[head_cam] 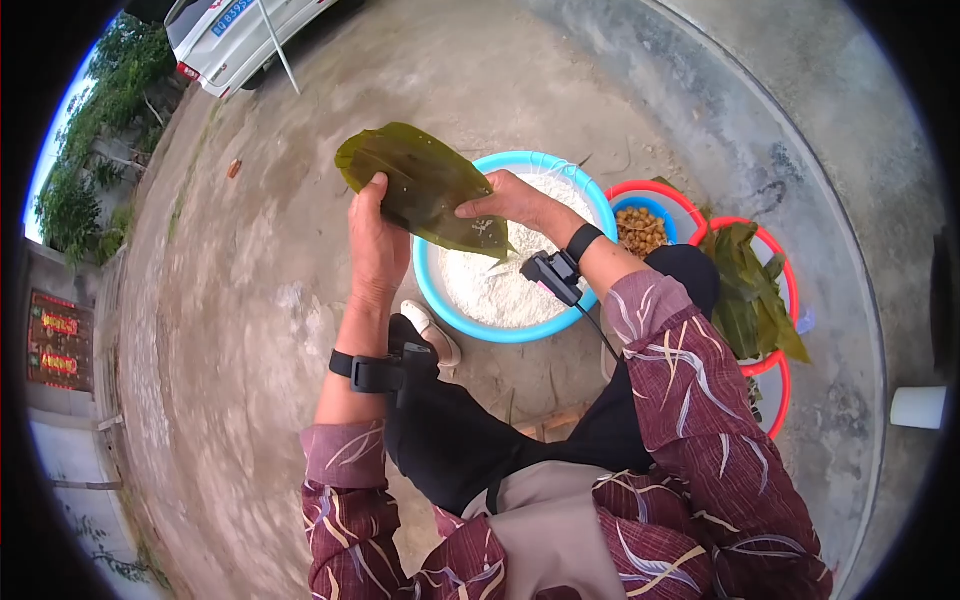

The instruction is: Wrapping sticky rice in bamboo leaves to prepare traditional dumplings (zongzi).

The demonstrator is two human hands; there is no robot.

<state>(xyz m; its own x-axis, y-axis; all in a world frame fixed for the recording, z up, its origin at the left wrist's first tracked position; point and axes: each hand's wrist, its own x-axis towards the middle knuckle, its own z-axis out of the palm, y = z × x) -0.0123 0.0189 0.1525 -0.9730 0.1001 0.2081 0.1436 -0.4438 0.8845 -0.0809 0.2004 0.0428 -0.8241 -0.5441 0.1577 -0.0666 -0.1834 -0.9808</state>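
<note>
Both hands hold up broad green wrapping leaves (420, 176), laid flat and overlapping, with a few white grains stuck on them. My left hand (375, 232) grips the near left edge, thumb on top. At the right part, my right hand (521, 202) pinches the leaves between thumb and fingers. Below them stands a light-blue basin (517, 335) full of white rice (487, 296). A white utensil (501, 266) lies partly in the rice. White strings (551, 165) hang at the basin's far rim. The leaves hide part of the rice.
Right of the basin, a red-rimmed tub (660, 187) holds a blue bowl (651, 202) of brown dates or nuts (640, 231). Another red-rimmed tub (787, 277) carries more leaves (750, 300); a third (784, 397) sits nearer. A white cup-like container (918, 407) lies far right. A white car (240, 45) is parked beyond.
</note>
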